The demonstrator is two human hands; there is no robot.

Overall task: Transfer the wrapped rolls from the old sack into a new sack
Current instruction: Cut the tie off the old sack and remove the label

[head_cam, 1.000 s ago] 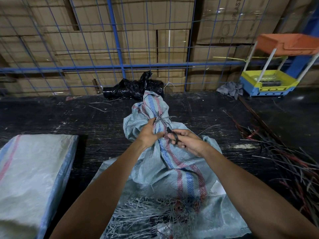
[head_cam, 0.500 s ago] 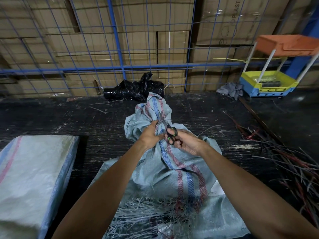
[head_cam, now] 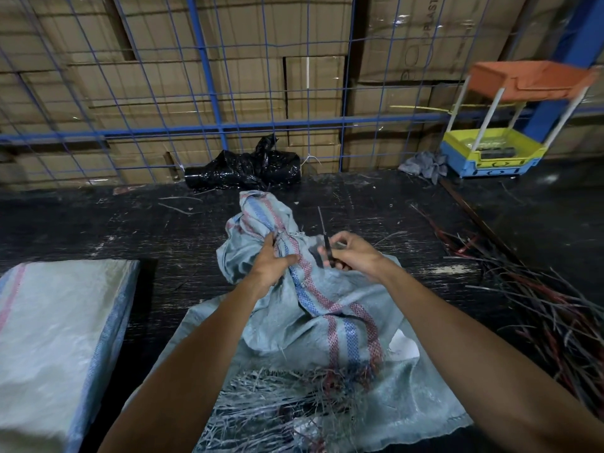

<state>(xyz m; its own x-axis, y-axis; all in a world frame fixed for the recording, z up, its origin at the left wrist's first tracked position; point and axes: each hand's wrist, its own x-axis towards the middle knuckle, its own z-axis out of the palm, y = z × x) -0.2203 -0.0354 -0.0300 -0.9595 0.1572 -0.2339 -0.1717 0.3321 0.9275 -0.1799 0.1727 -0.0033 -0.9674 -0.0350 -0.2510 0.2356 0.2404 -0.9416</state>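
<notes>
At frame centre, the left hand (head_cam: 273, 268) grips the tied neck of the old woven sack (head_cam: 313, 308) lying on the dark counter (head_cam: 98, 230). Beside it, the right hand (head_cam: 354, 258) holds scissors (head_cam: 327, 248), blades pointing up.

Left hand (head_cam: 273, 268) grips sack (head_cam: 294, 308) neck; right hand (head_cam: 354, 258) holds scissors (head_cam: 327, 246).
</notes>
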